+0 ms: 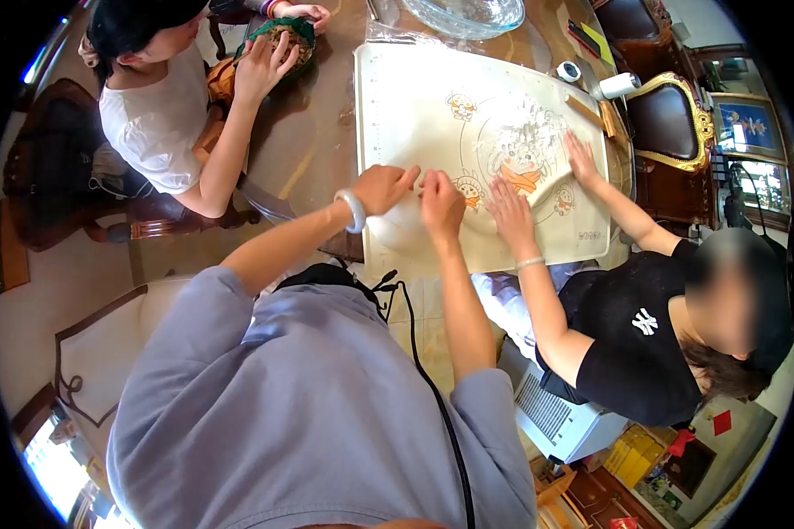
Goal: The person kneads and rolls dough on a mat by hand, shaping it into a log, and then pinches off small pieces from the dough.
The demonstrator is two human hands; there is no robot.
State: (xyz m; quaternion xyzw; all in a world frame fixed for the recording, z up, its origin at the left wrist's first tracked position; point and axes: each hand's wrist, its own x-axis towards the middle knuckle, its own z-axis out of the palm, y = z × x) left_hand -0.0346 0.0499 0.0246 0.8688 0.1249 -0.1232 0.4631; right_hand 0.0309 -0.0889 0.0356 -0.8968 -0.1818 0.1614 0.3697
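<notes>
Both my hands are over the near left part of a cream mat [415,88] printed with cartoon figures. My left hand [385,189], with a pale bangle at the wrist, is closed, its fingers pointing right. Close beside it, my right hand [442,202] is curled closed, knuckles up. Whatever may be in the fingers of either hand is hidden or too small to make out. White flour [529,132] is spread over the mat's far right part. Just right of my right hand, a co-worker's two hands [513,213] lie flat on the mat.
At the left, another person handles a green-rimmed container [302,44]. A clear glass bowl [468,16] stands at the far edge. Near the mat's right edge are a wooden stick [584,114] and a white cylinder [620,85]. A black cable [428,379] hangs along my front.
</notes>
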